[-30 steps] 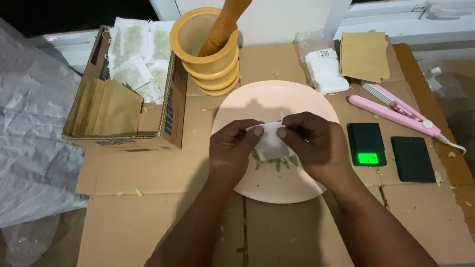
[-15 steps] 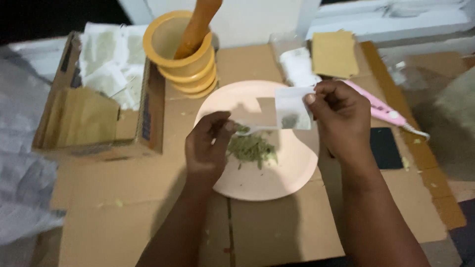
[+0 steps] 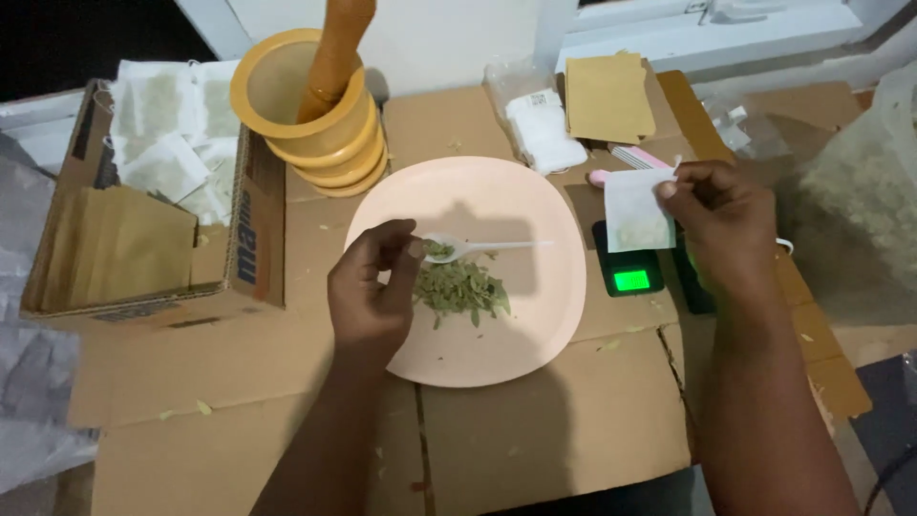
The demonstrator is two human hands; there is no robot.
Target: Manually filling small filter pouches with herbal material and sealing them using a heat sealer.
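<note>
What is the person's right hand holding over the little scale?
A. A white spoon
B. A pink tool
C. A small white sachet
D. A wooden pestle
C. The right hand pinches a small white sachet above the scale, while the white spoon is in the left hand, over the leaves on the plate.

Two bare forearms rise from the bottom edge of the frame. The left hand (image 3: 371, 287) sits just left of centre, back of the hand toward the camera, fingers curled in and thumb and fingertips pinched together at its upper right. The right hand (image 3: 721, 225) is in the upper right, held higher and well apart from the left, its thumb and forefinger pinched at its upper left corner, other fingers loosely bent.
</note>
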